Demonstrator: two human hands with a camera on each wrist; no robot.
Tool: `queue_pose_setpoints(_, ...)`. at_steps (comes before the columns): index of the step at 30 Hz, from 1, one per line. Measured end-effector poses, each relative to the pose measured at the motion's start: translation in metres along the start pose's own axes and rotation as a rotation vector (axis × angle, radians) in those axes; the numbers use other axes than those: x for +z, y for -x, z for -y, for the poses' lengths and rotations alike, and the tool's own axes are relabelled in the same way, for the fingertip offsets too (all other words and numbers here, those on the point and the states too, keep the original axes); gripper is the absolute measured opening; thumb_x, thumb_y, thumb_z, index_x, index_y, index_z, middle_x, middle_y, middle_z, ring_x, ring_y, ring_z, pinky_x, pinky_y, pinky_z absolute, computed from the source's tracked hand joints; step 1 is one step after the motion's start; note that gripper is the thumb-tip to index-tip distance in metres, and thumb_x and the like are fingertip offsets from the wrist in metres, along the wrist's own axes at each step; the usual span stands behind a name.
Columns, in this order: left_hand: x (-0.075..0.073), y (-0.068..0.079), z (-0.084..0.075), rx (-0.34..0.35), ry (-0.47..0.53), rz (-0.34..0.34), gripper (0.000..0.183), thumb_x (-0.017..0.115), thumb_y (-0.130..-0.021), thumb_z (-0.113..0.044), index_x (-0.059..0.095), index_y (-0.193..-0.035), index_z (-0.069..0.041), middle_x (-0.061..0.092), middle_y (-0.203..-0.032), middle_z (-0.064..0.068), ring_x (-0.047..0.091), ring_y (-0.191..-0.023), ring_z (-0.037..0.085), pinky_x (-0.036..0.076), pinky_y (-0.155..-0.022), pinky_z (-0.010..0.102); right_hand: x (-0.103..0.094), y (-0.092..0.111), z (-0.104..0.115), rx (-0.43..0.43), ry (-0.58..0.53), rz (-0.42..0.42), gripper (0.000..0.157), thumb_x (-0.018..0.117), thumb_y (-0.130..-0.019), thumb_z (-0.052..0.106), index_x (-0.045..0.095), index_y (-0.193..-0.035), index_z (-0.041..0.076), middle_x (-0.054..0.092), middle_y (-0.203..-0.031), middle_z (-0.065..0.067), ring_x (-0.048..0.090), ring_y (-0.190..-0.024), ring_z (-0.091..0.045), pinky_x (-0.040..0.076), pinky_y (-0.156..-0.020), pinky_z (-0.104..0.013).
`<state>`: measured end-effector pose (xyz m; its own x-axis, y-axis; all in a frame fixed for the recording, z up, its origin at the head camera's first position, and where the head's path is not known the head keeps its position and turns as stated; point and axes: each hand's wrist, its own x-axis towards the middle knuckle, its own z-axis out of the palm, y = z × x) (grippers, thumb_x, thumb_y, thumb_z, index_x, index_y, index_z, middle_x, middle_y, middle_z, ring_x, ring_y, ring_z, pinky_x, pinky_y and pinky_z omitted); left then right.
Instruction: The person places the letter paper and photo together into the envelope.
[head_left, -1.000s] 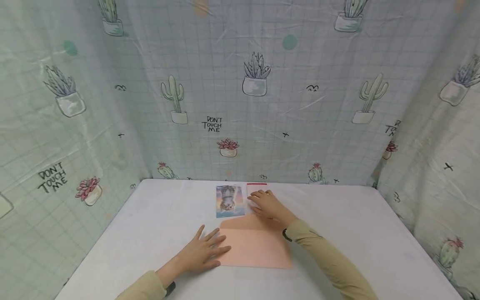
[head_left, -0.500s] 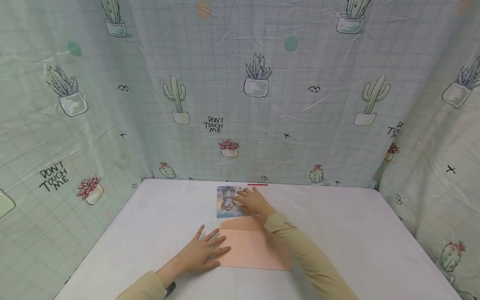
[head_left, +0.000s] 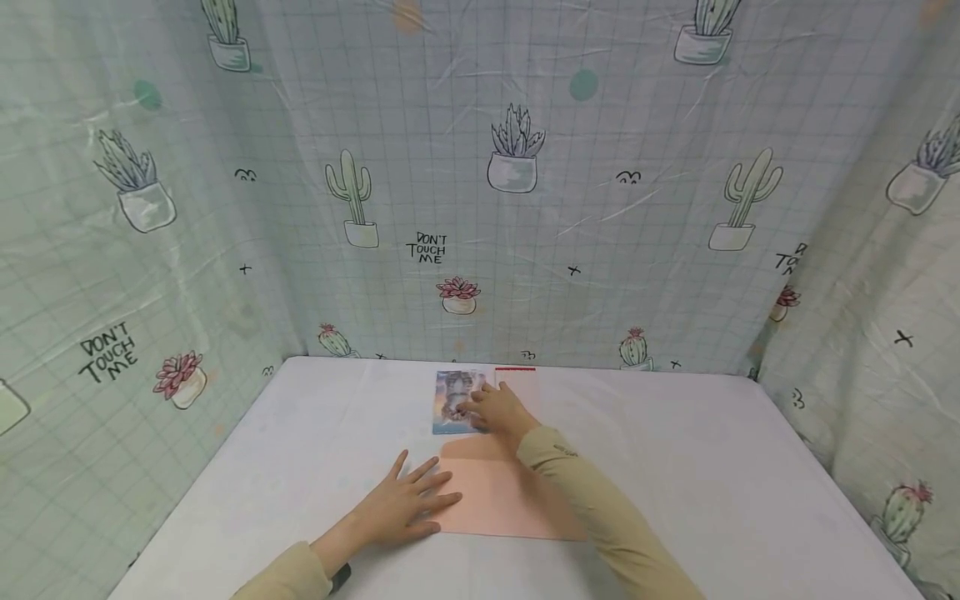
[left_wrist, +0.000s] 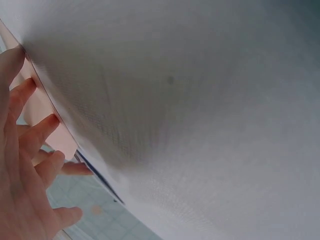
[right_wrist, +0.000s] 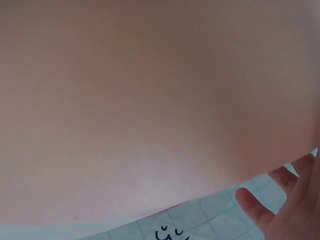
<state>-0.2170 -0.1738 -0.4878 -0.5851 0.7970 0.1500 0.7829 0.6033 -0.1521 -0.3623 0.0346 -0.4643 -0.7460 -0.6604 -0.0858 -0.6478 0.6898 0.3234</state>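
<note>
A peach envelope (head_left: 487, 496) lies flat with its flap side away from me. My left hand (head_left: 401, 504) is spread beside it, fingertips resting at its left edge; in the left wrist view the fingers (left_wrist: 42, 132) are straight and apart along that edge. Beyond the envelope lies a card (head_left: 447, 408) printed with a furry grey animal, upside down from here. Over the card's right side is my right hand (head_left: 502, 414), fingers loosely extended onto it. In the right wrist view, only part of this hand's fingers (right_wrist: 255, 207) shows at the lower right corner.
A pale, see-through sleeve with a red strip (head_left: 515, 369) lies right of the card, partly covered by the right hand. The white table (head_left: 300, 442) ends at a cactus-print curtain (head_left: 390, 317) on the far side and both flanks.
My right hand has moved left from the red-stripped sleeve onto the right side of the card, then slightly nearer. The left hand and envelope keep their places.
</note>
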Motion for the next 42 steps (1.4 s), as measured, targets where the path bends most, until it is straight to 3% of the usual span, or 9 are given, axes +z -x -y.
queue_pose_setpoints(10,-0.002,0.002,0.000,-0.015,0.011,0.008,0.046,0.045,-0.089,-0.046,0.044,-0.132,-0.030,0.046,-0.136,0.002,0.037,-0.128,0.031,0.026,-0.094,0.066,0.001,-0.013,0.014,0.072,-0.045,-0.019,0.045,0.040,-0.088,0.055,0.035,-0.131,0.046,0.045,-0.135,-0.007,0.035,-0.129,-0.027,0.031,-0.103,-0.050)
queue_pose_setpoints(19,0.002,0.003,-0.001,-0.024,0.027,0.027,0.047,0.042,-0.090,-0.046,0.041,-0.133,-0.030,0.044,-0.138,0.003,0.035,-0.130,0.031,0.025,-0.094,0.067,-0.003,-0.021,0.026,-0.038,0.067,-0.061,0.047,0.037,-0.091,0.049,0.025,-0.136,0.044,0.030,-0.145,0.009,0.033,-0.132,-0.021,0.035,-0.102,-0.048)
queue_pose_setpoints(26,0.005,0.003,-0.002,-0.027,0.030,0.029,0.047,0.041,-0.090,-0.047,0.039,-0.134,-0.031,0.042,-0.139,0.001,0.034,-0.130,0.030,0.024,-0.095,0.066,-0.002,-0.019,0.033,-0.011,0.131,0.040,0.052,0.032,-0.094,0.044,0.008,-0.140,0.045,0.012,-0.148,0.021,0.025,-0.136,-0.012,0.031,-0.106,-0.041)
queue_pose_setpoints(33,0.004,0.003,-0.003,-0.025,0.048,0.025,0.047,0.042,-0.090,-0.046,0.041,-0.134,-0.030,0.043,-0.139,0.003,0.035,-0.130,0.031,0.024,-0.094,0.067,-0.003,-0.022,0.037,-0.003,0.058,0.085,0.057,0.043,-0.087,0.050,0.013,-0.136,0.051,0.020,-0.147,0.017,0.020,-0.138,-0.014,0.025,-0.110,-0.040)
queue_pose_setpoints(42,0.000,0.003,-0.003,-0.037,0.040,0.042,0.046,0.042,-0.090,-0.046,0.041,-0.134,-0.030,0.042,-0.139,0.002,0.035,-0.130,0.030,0.025,-0.094,0.066,-0.003,-0.023,0.033,-0.031,0.111,-0.060,0.053,0.041,-0.092,0.039,0.020,-0.140,0.039,0.028,-0.145,0.011,0.027,-0.135,-0.016,0.031,-0.106,-0.040)
